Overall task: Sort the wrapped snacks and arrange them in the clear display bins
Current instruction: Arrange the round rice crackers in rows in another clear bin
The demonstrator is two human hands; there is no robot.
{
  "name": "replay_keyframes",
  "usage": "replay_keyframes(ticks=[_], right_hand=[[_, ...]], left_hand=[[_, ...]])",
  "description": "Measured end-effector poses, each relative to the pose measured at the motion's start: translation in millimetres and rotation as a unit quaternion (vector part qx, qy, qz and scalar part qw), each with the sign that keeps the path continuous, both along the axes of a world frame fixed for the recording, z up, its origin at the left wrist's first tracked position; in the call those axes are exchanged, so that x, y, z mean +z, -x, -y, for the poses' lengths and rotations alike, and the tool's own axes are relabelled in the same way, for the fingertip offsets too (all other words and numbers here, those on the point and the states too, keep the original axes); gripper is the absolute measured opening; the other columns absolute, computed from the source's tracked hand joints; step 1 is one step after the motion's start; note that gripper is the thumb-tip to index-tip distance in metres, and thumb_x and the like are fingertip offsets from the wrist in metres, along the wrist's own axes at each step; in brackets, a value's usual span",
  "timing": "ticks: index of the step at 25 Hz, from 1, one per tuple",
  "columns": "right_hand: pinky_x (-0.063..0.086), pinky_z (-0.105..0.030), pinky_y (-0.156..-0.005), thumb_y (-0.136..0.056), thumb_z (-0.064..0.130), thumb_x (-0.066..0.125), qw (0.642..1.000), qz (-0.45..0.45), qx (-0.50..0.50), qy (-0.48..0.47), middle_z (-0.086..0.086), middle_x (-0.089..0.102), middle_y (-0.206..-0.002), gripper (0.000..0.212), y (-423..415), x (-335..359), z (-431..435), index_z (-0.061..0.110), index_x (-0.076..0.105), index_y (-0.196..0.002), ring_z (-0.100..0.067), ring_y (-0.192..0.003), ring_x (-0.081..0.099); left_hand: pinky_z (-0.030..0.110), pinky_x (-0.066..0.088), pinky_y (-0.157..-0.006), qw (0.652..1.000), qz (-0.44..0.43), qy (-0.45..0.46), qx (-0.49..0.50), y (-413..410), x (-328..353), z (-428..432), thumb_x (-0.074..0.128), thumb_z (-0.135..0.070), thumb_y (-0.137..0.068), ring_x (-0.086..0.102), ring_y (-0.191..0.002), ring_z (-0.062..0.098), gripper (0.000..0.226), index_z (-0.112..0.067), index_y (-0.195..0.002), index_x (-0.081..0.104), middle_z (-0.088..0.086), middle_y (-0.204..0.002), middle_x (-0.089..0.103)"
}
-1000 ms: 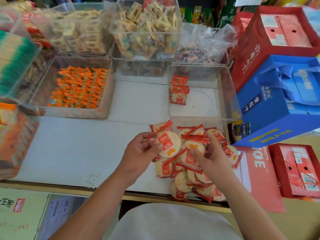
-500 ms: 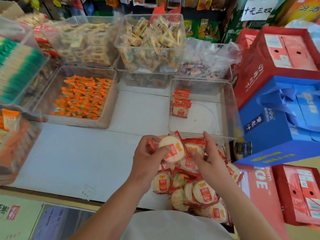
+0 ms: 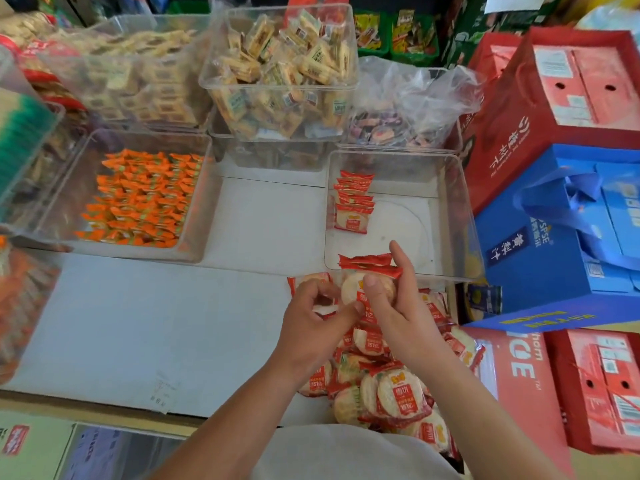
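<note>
Two hands work in my head view: right hand clamps a stack of rice cracker packs, red seams up, just short of the clear bin straight ahead; left hand pinches another pack alongside.
</note>
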State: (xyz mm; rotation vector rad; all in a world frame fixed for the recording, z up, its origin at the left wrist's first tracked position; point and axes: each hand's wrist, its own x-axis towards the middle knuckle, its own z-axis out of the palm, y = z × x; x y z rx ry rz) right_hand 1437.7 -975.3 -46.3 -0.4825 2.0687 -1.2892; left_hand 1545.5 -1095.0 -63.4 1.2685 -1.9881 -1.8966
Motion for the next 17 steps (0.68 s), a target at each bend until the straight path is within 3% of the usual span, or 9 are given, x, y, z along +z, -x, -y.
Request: replay_keyframes(ticks=[1, 3, 5, 7, 10, 12, 17], right_hand=[[0.046, -0.035, -0.111, -0.099, 0.065, 0.042, 1.0, -0.004, 0.006, 0.0, 0.016, 0.066, -0.113, 0.071, 3, -1, 3, 0.049, 0.008, -0.159, -0.001, -0.118, 0.06], [0.045, -0.026, -0.11, -0.101, 0.058, 0.041, 1.0, 0.0, 0.014, 0.006, 0.018, 0.064, -0.124, 0.072, 12, -2, 10, 0.044, 0.003, -0.161, 0.007, -0.121, 0.057], [0.041, -0.01, -0.106, -0.104, 0.053, 0.038, 0.999, 0.023, 0.032, 0.016, 0.028, 0.053, -0.135, 0.073, 26, 1, 21, 0.041, -0.006, -0.161, 0.021, -0.122, 0.049], [0.044, -0.008, -0.102, -0.106, 0.044, 0.043, 0.997, 0.055, 0.049, 0.024, 0.032, 0.049, -0.128, 0.072, 45, 7, 29, 0.041, -0.005, -0.16, 0.025, -0.112, 0.05], [0.058, -0.026, -0.09, -0.095, 0.027, 0.073, 0.996, 0.051, 0.075, 0.015, 0.014, 0.066, -0.123, 0.071, 85, 11, 34, 0.04, 0.031, -0.15, 0.0, -0.107, 0.068], [0.06, -0.033, -0.09, -0.081, 0.026, 0.087, 0.993, 0.011, 0.115, -0.025, 0.008, 0.07, -0.12, 0.072, 110, 11, 39, 0.036, 0.047, -0.141, -0.008, -0.105, 0.071], [0.057, -0.022, -0.083, -0.075, 0.021, 0.091, 0.988, -0.054, 0.123, -0.078, 0.012, 0.071, -0.108, 0.056, 145, -19, 68, 0.028, 0.06, -0.121, -0.001, -0.094, 0.069]], left_hand=[[0.026, 0.052, -0.095, 1.0, -0.005, -0.017, -0.019, 3, 2, 4, 0.085, -0.043, -0.081, 0.061, -0.111, -0.004, 0.046, -0.036, -0.121, 0.062, -0.02, -0.119, 0.067], [0.031, 0.051, -0.106, 0.994, -0.038, -0.076, -0.072, 14, 7, 11, 0.075, -0.037, -0.093, 0.058, -0.125, -0.002, 0.056, -0.043, -0.142, 0.05, -0.023, -0.133, 0.063], [0.029, 0.052, -0.105, 0.987, -0.07, -0.073, -0.125, 28, 14, 17, 0.062, -0.025, -0.103, 0.061, -0.124, -0.001, 0.047, -0.042, -0.145, 0.048, -0.022, -0.132, 0.066], [0.029, 0.056, -0.1, 0.988, -0.092, -0.047, -0.118, 40, 15, 30, 0.062, -0.019, -0.103, 0.064, -0.118, 0.0, 0.048, -0.039, -0.145, 0.049, -0.02, -0.128, 0.068], [0.034, 0.06, -0.095, 0.992, -0.079, -0.03, -0.091, 54, 6, 59, 0.078, -0.018, -0.091, 0.067, -0.113, 0.003, 0.066, -0.039, -0.147, 0.048, -0.017, -0.125, 0.069], [0.033, 0.059, -0.098, 0.992, -0.061, -0.004, -0.109, 65, -1, 76, 0.082, -0.015, -0.087, 0.066, -0.115, 0.002, 0.069, -0.035, -0.146, 0.051, -0.016, -0.127, 0.068], [0.026, 0.048, -0.108, 0.987, -0.043, 0.061, -0.142, 96, -24, 102, 0.078, -0.017, -0.09, 0.058, -0.126, 0.0, 0.063, -0.029, -0.146, 0.052, -0.015, -0.138, 0.062]])
